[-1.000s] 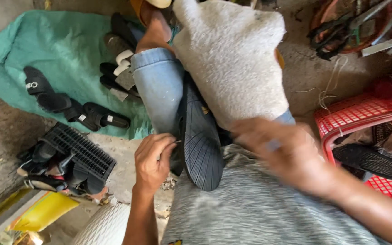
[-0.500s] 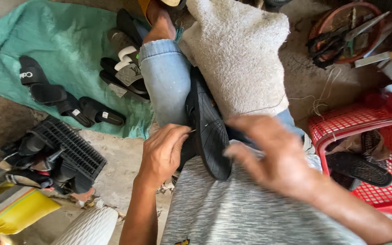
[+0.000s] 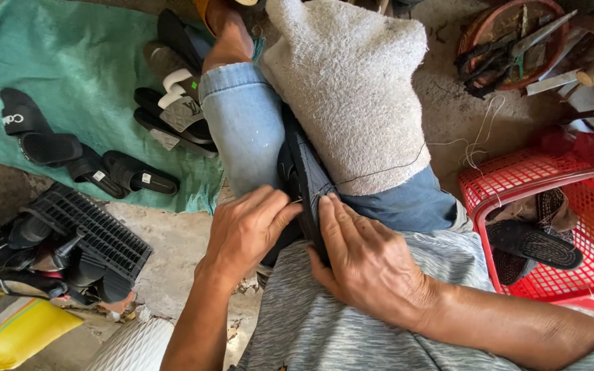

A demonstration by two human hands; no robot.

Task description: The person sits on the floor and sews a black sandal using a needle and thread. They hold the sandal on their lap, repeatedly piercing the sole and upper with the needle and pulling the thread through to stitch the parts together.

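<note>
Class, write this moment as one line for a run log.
left hand: pinching sandal edge | right hand: pressing black sandal | thread: taut | sandal: clamped between knees

sandal [image 3: 305, 180]: lower part hidden behind hands | red basket [image 3: 589, 189]: cut off by right edge

1. Two hands: the left hand [image 3: 249, 230] and the right hand [image 3: 369, 264].
2. One black sandal [image 3: 305, 175] stands on edge between the knees.
3. One thin thread [image 3: 393, 167] runs from it.
4. One grey towel [image 3: 352, 82] lies on the leg.
5. One green cloth [image 3: 70, 62] lies on the floor.
6. About three black slippers [image 3: 84, 161] lie on its near side, and more are piled farther up; I cannot count those.
7. One red basket [image 3: 586, 220] has one dark sandal [image 3: 534, 244] inside.
8. One black crate [image 3: 84, 227].
9. One round tray of tools [image 3: 517, 41].
10. One yellow bag [image 3: 15, 336].
</note>
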